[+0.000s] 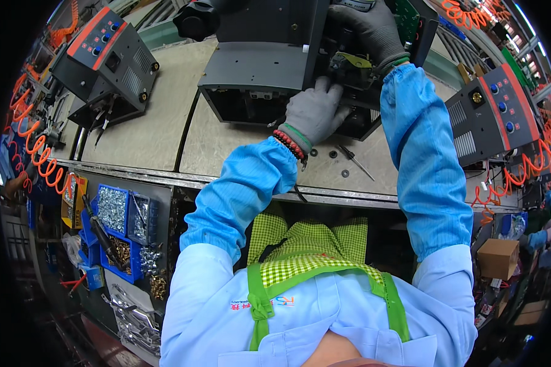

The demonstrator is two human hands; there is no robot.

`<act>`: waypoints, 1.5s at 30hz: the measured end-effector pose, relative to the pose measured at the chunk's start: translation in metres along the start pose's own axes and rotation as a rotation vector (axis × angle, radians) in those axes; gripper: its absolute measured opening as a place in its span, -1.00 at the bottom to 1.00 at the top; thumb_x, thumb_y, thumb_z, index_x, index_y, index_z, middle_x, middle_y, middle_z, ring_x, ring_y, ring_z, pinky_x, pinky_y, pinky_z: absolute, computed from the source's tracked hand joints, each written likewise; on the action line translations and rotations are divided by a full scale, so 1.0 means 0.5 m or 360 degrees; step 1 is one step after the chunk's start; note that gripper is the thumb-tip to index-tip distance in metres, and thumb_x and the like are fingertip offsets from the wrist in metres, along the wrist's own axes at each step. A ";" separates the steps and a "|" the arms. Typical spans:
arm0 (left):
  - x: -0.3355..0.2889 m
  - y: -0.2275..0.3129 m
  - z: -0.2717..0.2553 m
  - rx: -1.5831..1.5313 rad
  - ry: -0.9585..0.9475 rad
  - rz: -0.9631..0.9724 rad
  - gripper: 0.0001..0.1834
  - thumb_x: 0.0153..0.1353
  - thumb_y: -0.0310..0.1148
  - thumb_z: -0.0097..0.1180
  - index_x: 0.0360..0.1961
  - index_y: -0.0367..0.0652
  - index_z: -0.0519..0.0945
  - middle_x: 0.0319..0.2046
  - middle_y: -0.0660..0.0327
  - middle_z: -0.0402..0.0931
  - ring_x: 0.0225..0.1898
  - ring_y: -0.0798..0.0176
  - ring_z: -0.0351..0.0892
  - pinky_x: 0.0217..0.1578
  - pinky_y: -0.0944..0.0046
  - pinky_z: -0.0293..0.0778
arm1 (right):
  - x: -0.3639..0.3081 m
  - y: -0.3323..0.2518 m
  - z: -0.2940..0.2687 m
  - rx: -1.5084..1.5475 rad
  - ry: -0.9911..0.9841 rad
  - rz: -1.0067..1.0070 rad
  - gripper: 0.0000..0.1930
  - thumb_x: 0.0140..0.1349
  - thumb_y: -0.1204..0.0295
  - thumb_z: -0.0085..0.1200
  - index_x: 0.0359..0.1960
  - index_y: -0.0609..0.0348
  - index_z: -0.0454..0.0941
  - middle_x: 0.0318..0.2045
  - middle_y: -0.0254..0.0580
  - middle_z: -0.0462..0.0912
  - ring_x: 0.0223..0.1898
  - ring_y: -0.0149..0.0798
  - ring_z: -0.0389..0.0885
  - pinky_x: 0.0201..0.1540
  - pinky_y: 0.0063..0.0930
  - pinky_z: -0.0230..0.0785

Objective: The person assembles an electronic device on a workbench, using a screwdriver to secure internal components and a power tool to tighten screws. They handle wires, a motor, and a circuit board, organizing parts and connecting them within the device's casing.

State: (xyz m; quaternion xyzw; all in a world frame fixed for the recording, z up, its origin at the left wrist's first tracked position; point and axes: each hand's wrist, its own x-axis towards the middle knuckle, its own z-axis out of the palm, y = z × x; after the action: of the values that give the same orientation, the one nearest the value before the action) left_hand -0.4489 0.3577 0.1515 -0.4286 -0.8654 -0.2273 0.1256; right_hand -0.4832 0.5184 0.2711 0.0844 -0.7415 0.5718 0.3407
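Head view: beyond a screwdriver [352,158] at three o'clock, the left hand [315,113], fingers spread, rests at the grey casing [251,66] at twelve; farther, at one, the right hand [372,29] curls, grip unclear. Bracing the casing should steady that reach.

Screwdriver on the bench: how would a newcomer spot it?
On the pale bench, find the middle grey machine. In front of it, below and right of the left hand, lies the screwdriver: long and thin, unlike the small dark rings near it.
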 end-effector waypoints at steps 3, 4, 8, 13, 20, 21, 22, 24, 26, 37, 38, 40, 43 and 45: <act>0.003 0.001 -0.001 -0.0007 -0.0027 -0.0013 -0.52 0.17 -0.01 0.14 -0.06 -0.15 0.44 -0.10 -0.03 0.39 -0.29 -0.09 0.63 -0.33 0.00 0.58 | 0.002 0.007 -0.003 0.0046 0.0015 -0.0009 -0.33 -0.15 0.40 0.50 0.05 0.26 0.44 -0.09 -0.24 0.62 -0.09 -0.39 0.59 0.04 -0.52 0.43; 0.004 0.002 -0.002 -0.0009 -0.0039 -0.0020 -0.52 0.17 -0.01 0.14 -0.05 -0.15 0.44 -0.10 -0.03 0.39 -0.28 -0.09 0.63 -0.32 0.00 0.58 | 0.004 0.010 -0.005 0.0069 0.0017 -0.0018 -0.32 -0.15 0.39 0.50 0.05 0.26 0.44 -0.09 -0.24 0.62 -0.08 -0.39 0.59 0.04 -0.52 0.42; 0.006 0.004 -0.005 -0.0016 -0.0054 -0.0054 -0.52 0.17 -0.02 0.14 -0.06 -0.15 0.44 -0.09 -0.03 0.38 -0.28 -0.10 0.62 -0.31 -0.01 0.58 | 0.007 0.010 -0.006 0.0035 -0.0007 -0.0014 -0.33 -0.15 0.40 0.49 0.05 0.25 0.44 -0.09 -0.24 0.62 -0.09 -0.39 0.59 0.04 -0.53 0.42; 0.006 0.004 0.001 -0.0036 0.0002 -0.0057 -0.53 0.17 -0.04 0.14 -0.06 -0.16 0.44 -0.09 -0.03 0.39 -0.28 -0.11 0.62 -0.31 -0.02 0.57 | 0.006 0.017 0.000 0.0033 -0.0027 -0.0064 -0.34 -0.14 0.38 0.49 0.05 0.25 0.45 -0.09 -0.24 0.62 -0.09 -0.40 0.58 0.04 -0.53 0.42; 0.010 0.008 0.000 -0.0029 -0.0059 -0.0100 -0.55 0.16 -0.05 0.14 -0.06 -0.15 0.45 -0.09 -0.02 0.39 -0.28 -0.12 0.62 -0.32 -0.02 0.57 | 0.003 0.019 -0.001 0.0085 -0.0085 -0.0088 -0.36 -0.12 0.38 0.47 0.05 0.25 0.47 -0.12 -0.28 0.62 -0.12 -0.42 0.57 0.02 -0.53 0.41; 0.010 0.006 0.002 -0.0031 -0.0058 -0.0095 -0.54 0.16 -0.05 0.14 -0.06 -0.14 0.45 -0.08 -0.02 0.39 -0.28 -0.12 0.61 -0.32 -0.02 0.57 | 0.004 0.024 -0.002 0.0076 -0.0099 -0.0079 -0.37 -0.11 0.38 0.46 0.05 0.24 0.48 -0.12 -0.29 0.62 -0.13 -0.42 0.57 0.01 -0.54 0.41; 0.009 0.003 0.002 -0.0033 -0.0057 -0.0092 -0.54 0.16 -0.05 0.15 -0.05 -0.13 0.45 -0.08 -0.01 0.40 -0.27 -0.12 0.61 -0.32 -0.02 0.57 | 0.008 0.030 -0.003 0.0069 -0.0115 -0.0070 -0.38 -0.10 0.38 0.45 0.05 0.24 0.48 -0.13 -0.30 0.62 -0.13 -0.42 0.56 0.00 -0.54 0.41; -0.004 0.006 -0.002 -0.0062 0.0069 -0.0040 -0.53 0.15 -0.07 0.16 -0.01 -0.11 0.45 -0.05 -0.02 0.40 -0.25 -0.12 0.60 -0.31 -0.02 0.56 | 0.006 0.037 -0.014 0.0091 -0.0086 -0.0073 -0.39 -0.09 0.36 0.44 0.05 0.22 0.50 -0.14 -0.32 0.62 -0.15 -0.43 0.56 -0.02 -0.55 0.40; -0.029 0.020 -0.012 -0.0175 0.0267 0.0102 -0.49 0.12 -0.13 0.20 0.07 -0.08 0.44 -0.03 0.00 0.43 -0.20 -0.09 0.59 -0.27 -0.01 0.55 | 0.007 0.042 -0.025 0.0140 -0.0095 -0.0003 -0.42 -0.07 0.34 0.42 0.04 0.21 0.52 -0.17 -0.34 0.62 -0.18 -0.44 0.55 -0.05 -0.56 0.39; -0.209 0.022 0.262 -0.0511 -0.0204 -0.0377 -0.71 0.17 -0.30 0.09 -0.08 -0.11 0.48 -0.13 0.03 0.47 -0.20 -0.15 0.55 -0.18 -0.05 0.49 | -0.002 0.067 -0.028 0.0105 0.0045 -0.0129 -0.42 -0.10 0.38 0.43 0.02 0.21 0.53 -0.15 -0.34 0.63 -0.16 -0.43 0.56 -0.04 -0.54 0.41; -0.199 0.015 0.264 -0.0481 -0.0249 -0.0346 -0.72 0.17 -0.30 0.08 -0.09 -0.11 0.49 -0.13 0.03 0.47 -0.19 -0.14 0.55 -0.18 -0.05 0.49 | 0.002 0.066 -0.030 0.0096 0.0074 -0.0155 -0.42 -0.10 0.38 0.44 0.02 0.21 0.53 -0.15 -0.34 0.63 -0.16 -0.43 0.56 -0.03 -0.53 0.41; -0.175 0.014 0.273 -0.0416 -0.0341 -0.0290 -0.74 0.18 -0.29 0.06 -0.11 -0.11 0.50 -0.15 0.04 0.48 -0.18 -0.12 0.55 -0.17 -0.04 0.50 | 0.003 0.064 -0.031 0.0116 0.0119 -0.0213 -0.41 -0.11 0.39 0.45 0.02 0.21 0.52 -0.13 -0.32 0.62 -0.15 -0.42 0.56 -0.02 -0.52 0.42; -0.163 0.014 0.305 -0.0185 -0.0389 -0.0025 -0.77 0.19 -0.29 0.04 -0.15 -0.10 0.54 -0.17 0.06 0.48 -0.14 -0.07 0.54 -0.16 -0.02 0.50 | 0.002 0.065 -0.036 0.0109 0.0148 -0.0178 -0.41 -0.11 0.38 0.46 0.02 0.21 0.52 -0.12 -0.31 0.62 -0.14 -0.42 0.56 -0.02 -0.52 0.42; -0.156 0.021 0.312 -0.0155 -0.0450 -0.0044 -0.80 0.18 -0.33 0.02 -0.18 -0.08 0.56 -0.18 0.09 0.49 -0.13 -0.01 0.54 -0.15 0.00 0.49 | 0.004 0.064 -0.039 0.0134 0.0114 -0.0176 -0.41 -0.11 0.39 0.46 0.02 0.21 0.52 -0.12 -0.32 0.62 -0.13 -0.42 0.56 -0.01 -0.51 0.42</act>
State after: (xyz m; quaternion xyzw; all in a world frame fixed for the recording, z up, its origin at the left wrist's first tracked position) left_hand -0.3972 0.3880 -0.0127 -0.4499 -0.8682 -0.2080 -0.0215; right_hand -0.4932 0.5471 0.2492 0.1191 -0.6983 0.5855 0.3943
